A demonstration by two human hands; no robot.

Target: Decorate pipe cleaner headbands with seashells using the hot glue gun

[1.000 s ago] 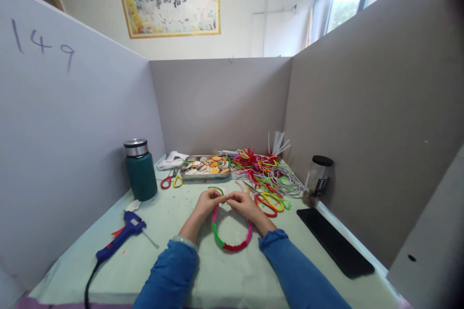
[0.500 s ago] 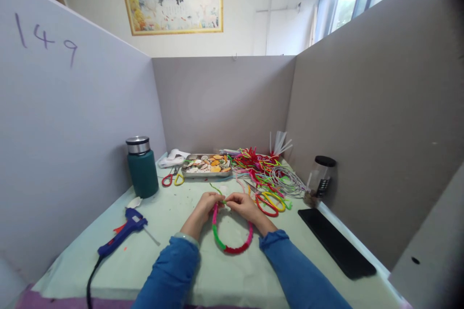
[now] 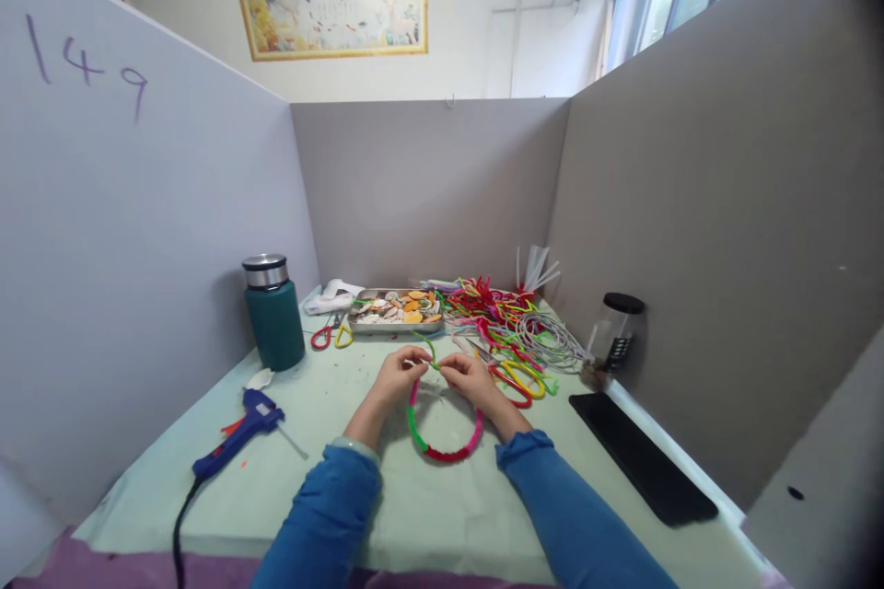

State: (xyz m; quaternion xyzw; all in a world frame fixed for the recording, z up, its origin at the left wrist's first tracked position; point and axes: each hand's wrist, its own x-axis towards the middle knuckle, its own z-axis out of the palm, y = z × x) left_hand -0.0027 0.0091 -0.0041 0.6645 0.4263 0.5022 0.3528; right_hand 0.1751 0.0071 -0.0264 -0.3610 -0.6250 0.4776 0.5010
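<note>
A ring wrapped in pink, green and red fuzzy pipe cleaner (image 3: 447,456) hangs low between my forearms, over the table. At its far side my left hand (image 3: 401,372) pinches the ring and a thin green pipe cleaner (image 3: 429,346), whose loose end curves up and away. My right hand (image 3: 470,377) meets it there, thumb and fingers closed on the same green strand. The fingers hide the spot where strand and ring join. Red and yellow scissors (image 3: 517,382) lie just right of my right hand.
At left are a blue glue gun (image 3: 238,435) with its cord and a green bottle (image 3: 274,317). A metal tray (image 3: 395,327) of small pieces stands at the back, beside a pile of pipe cleaners (image 3: 490,304). To the right lie a jar (image 3: 613,339) and a black slab (image 3: 642,458).
Both hands have lifted slightly and shifted a little right with the ring. The green strand's loose end now arches more upright. The camera view has tilted slightly.
</note>
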